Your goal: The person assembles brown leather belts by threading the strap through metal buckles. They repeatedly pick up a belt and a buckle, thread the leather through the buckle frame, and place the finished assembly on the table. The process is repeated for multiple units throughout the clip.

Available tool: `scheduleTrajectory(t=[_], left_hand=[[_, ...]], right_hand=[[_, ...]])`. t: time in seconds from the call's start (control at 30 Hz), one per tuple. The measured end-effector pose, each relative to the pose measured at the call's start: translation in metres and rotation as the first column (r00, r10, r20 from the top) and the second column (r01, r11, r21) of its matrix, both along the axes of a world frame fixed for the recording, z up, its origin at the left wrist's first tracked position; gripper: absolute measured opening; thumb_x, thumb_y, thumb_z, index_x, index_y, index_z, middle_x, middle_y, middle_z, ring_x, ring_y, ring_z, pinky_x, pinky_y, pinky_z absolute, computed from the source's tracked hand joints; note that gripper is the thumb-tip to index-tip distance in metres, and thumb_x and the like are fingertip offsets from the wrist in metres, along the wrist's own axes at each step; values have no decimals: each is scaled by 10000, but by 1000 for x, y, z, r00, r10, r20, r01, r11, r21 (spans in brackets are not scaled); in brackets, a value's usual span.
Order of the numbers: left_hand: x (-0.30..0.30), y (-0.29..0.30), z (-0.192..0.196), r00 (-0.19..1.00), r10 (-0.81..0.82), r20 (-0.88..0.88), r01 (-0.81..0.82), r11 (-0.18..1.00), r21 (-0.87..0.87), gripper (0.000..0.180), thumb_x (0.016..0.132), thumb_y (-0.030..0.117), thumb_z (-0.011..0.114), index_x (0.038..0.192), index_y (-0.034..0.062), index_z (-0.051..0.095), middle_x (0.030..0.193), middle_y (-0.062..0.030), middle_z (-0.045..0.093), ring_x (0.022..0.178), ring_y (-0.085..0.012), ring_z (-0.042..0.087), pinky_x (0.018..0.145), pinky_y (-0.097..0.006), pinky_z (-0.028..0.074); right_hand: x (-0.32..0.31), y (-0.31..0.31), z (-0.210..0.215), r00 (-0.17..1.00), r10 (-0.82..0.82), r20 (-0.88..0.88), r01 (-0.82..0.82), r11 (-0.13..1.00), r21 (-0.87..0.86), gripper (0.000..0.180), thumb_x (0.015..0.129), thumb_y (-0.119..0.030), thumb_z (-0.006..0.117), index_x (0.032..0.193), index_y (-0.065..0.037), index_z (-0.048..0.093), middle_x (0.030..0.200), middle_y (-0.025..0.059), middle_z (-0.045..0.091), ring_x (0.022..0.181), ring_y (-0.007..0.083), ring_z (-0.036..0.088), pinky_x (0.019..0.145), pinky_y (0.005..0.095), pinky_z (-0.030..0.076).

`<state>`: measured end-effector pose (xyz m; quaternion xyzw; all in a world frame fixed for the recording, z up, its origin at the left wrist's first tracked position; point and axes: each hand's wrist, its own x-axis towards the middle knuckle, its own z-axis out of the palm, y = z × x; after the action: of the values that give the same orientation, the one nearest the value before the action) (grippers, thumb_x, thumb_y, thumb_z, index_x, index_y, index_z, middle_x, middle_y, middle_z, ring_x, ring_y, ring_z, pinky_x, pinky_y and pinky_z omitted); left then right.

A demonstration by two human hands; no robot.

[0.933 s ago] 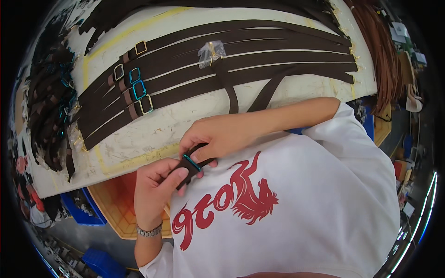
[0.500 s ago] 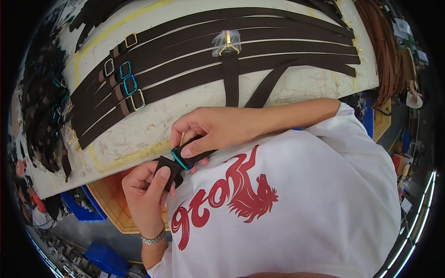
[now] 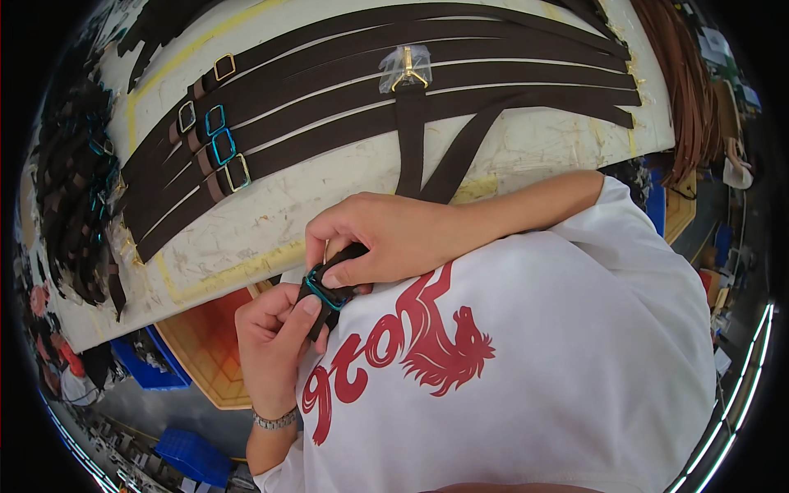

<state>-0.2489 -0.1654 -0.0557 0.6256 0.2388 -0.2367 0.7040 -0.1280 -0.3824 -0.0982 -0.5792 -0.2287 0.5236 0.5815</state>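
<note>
Close in front of my shirt, both hands work on one dark brown webbing strap (image 3: pixel 349 254). A teal rectangular metal buckle (image 3: pixel 331 302) sits on this strap between my hands. My left hand (image 3: pixel 271 341) pinches the strap just below the buckle, thumb on top. My right hand (image 3: pixel 390 234) grips the strap at the buckle's upper side, its thumb pressed on the webbing; some of its fingers are hidden behind. Beyond my right forearm lies a strap (image 3: pixel 409 140) with a gold clasp (image 3: pixel 408 76) in clear plastic; whether it joins the held strap is hidden.
Several dark straps (image 3: pixel 329 135) with gold, silver and blue buckles lie across the pale worktable (image 3: pixel 238 234). A pile of straps (image 3: pixel 74 189) hangs at its left end, brown strips (image 3: pixel 674 90) at its right. Below stand an orange bin (image 3: pixel 189 361) and blue crates (image 3: pixel 193 456).
My left hand has moved right and up, closer to my right hand. The strap part it holds now lies against the buckle, and the buckle has turned more face-up.
</note>
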Motion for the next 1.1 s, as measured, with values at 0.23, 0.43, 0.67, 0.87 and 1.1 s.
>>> scheduleTrajectory(t=[0.23, 0.43, 0.67, 0.87, 1.1], left_hand=[[21, 17, 0, 962, -273, -24, 274, 960, 56, 173, 1023, 87, 701, 894, -27, 712, 698, -24, 680, 548, -28, 534, 516, -201, 338], [14, 13, -7, 998, -52, -39, 49, 996, -72, 180, 1021, 111, 704, 893, -15, 720, 680, -17, 666, 516, 5, 497, 454, -189, 241], [5, -1, 8, 992, -84, 96, 69, 986, 149, 205, 1000, 92, 714, 824, -11, 691, 637, -15, 650, 502, -43, 504, 467, -243, 323], [15, 13, 11, 851, -467, 240, 366, 855, 369, 209, 994, 53, 710, 804, -6, 648, 665, -16, 660, 566, -69, 570, 510, -244, 392], [7, 20, -11, 992, -61, 113, 72, 992, -100, 147, 1004, 90, 729, 1026, -55, 716, 830, -53, 719, 620, -68, 599, 518, -204, 422]], right_hand=[[0, -2, 1, 1000, -1, 10, 0, 998, 63, 247, 1015, -84, 678, 1237, -33, 583, 892, 68, 766, 755, 96, 677, 722, 289, 529], [-2, -10, 0, 961, -49, 273, -7, 979, 203, 329, 966, -119, 750, 1249, -58, 595, 938, 107, 763, 814, 234, 720, 738, 364, 544], [-1, -5, -8, 886, -64, 459, -61, 966, 253, 440, 926, -218, 840, 1287, -51, 653, 1155, 148, 755, 1030, 355, 728, 862, 425, 567], [-3, -8, -28, 810, -76, 582, -170, 919, 357, 484, 923, -251, 841, 1330, -67, 653, 1140, 102, 756, 1008, 347, 730, 839, 442, 578], [-5, -3, -18, 800, -194, 568, -60, 916, 397, 522, 875, -250, 899, 1309, -75, 667, 1106, 89, 748, 955, 334, 729, 791, 413, 584]])
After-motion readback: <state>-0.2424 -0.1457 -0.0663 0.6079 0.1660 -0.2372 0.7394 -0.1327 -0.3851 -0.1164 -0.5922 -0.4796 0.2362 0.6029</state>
